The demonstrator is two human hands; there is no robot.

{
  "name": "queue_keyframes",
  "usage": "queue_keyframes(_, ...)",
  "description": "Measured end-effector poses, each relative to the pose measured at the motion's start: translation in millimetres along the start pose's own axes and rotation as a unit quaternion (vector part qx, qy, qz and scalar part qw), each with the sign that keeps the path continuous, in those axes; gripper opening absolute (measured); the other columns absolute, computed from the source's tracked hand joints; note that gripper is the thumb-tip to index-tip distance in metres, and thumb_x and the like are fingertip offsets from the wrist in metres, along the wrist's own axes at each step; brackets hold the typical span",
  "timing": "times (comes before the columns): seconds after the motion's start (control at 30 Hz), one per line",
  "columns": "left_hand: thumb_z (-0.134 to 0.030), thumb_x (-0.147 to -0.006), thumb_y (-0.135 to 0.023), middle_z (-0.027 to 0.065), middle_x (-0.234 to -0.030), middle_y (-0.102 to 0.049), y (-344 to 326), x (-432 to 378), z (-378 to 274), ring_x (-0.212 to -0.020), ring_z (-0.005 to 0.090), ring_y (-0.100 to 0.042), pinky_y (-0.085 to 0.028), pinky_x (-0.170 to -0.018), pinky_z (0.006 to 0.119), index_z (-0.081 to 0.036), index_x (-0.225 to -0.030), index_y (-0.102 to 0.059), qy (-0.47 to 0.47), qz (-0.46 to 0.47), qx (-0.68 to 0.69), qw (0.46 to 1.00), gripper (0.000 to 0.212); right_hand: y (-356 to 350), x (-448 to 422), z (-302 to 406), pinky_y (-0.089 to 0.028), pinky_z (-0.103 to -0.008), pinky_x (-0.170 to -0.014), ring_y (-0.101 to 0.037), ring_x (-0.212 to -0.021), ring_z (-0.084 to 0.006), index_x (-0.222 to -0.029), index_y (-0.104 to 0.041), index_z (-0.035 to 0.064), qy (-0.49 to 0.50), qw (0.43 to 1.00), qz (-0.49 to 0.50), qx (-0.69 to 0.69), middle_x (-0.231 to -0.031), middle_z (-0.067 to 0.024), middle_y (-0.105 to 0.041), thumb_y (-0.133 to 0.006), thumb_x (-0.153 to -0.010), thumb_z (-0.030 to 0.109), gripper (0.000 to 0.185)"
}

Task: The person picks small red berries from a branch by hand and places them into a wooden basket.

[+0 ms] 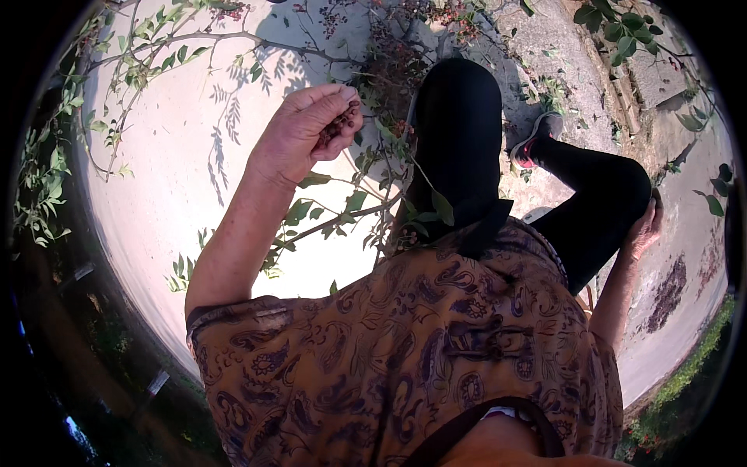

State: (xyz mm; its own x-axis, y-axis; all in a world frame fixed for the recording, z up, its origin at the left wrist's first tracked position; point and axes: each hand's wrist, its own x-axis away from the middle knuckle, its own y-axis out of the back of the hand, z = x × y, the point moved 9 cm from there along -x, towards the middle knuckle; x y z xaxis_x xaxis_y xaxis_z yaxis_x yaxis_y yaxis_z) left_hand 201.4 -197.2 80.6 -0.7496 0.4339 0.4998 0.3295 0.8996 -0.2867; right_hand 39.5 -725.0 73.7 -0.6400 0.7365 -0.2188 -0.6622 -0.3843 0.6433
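Note:
My left hand (pixel 312 131) is raised at upper left, its fingers curled around a bunch of small dark red berries (pixel 339 125). Just right of it, by my bent knee, is a heap of berry clusters (pixel 397 67) on cut branches. A leafy branch (pixel 344 217) lies below my left hand and reaches towards my lap. At the right, my right hand (pixel 645 230) rests on the outer side of my other knee; its fingertips are partly hidden, and I see nothing held in it.
A long thorny-looking branch (pixel 257 41) arches over the pale concrete ground (pixel 157 192). Leafy twigs (pixel 630 35) hang at upper right. Scattered leaves lie near my shoe (pixel 540 137). Dark plants border the concrete at left, and green growth (pixel 680 379) at lower right.

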Motion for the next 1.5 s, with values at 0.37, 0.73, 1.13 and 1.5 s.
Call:
queue_keyframes(0.37, -0.015, -0.086, -0.042, 0.0090, -0.070, -0.052, -289.0, -6.5, 19.4, -0.050, 0.0132, -0.048, -0.030, -0.036, 0.019, 0.002, -0.083, -0.050, 0.003, 0.174, 0.018, 0.985, 0.019, -35.8, 99.4, 138.3, -0.032, -0.0403, -0.095, -0.041, -0.113, -0.0303, -0.114, -0.042, -0.0038, -0.056, 0.701, 0.163, -0.692, -0.118, -0.0201, -0.044, -0.043, -0.085, 0.034, 0.048)
queue_keyframes(0.73, -0.020, -0.086, -0.048, 0.0111, -0.086, -0.054, -454.2, 2.1, 108.5, -0.078, 0.0190, -0.055, -0.046, -0.072, 0.032, 0.003, -0.092, -0.051, 0.009, 0.255, -0.016, 0.967, 0.024, 43.2, 100.5, -1.0, -0.040, -0.0405, -0.089, -0.053, -0.095, -0.0314, -0.095, -0.053, -0.0025, -0.210, 0.523, -0.086, -0.821, -0.104, -0.0191, -0.054, -0.044, -0.081, 0.021, 0.029)
queue_keyframes(1.13, -0.027, -0.087, -0.046, 0.0303, -0.119, -0.037, -546.5, 64.6, 192.3, -0.111, 0.0351, -0.041, -0.031, -0.097, 0.040, 0.015, -0.117, -0.032, 0.083, 0.402, -0.124, 0.903, 0.054, 99.8, 154.0, -136.2, -0.045, -0.0413, -0.081, -0.058, -0.083, -0.0312, -0.094, -0.053, -0.0041, -0.211, 0.392, -0.194, -0.874, -0.090, -0.0205, -0.059, -0.042, -0.082, 0.021, 0.030)
queue_keyframes(1.5, -0.020, -0.086, -0.049, 0.0271, -0.114, -0.044, -503.7, 26.6, 172.0, -0.106, 0.0320, -0.047, -0.035, -0.094, 0.039, 0.012, -0.114, -0.040, 0.032, 0.374, -0.196, 0.906, 0.044, 212.4, 323.4, -341.3, -0.044, -0.0301, -0.063, -0.052, -0.070, -0.0195, -0.091, -0.054, 0.0017, -0.477, 0.601, -0.493, -0.410, -0.084, -0.0079, -0.055, -0.055, -0.078, 0.026, 0.028)
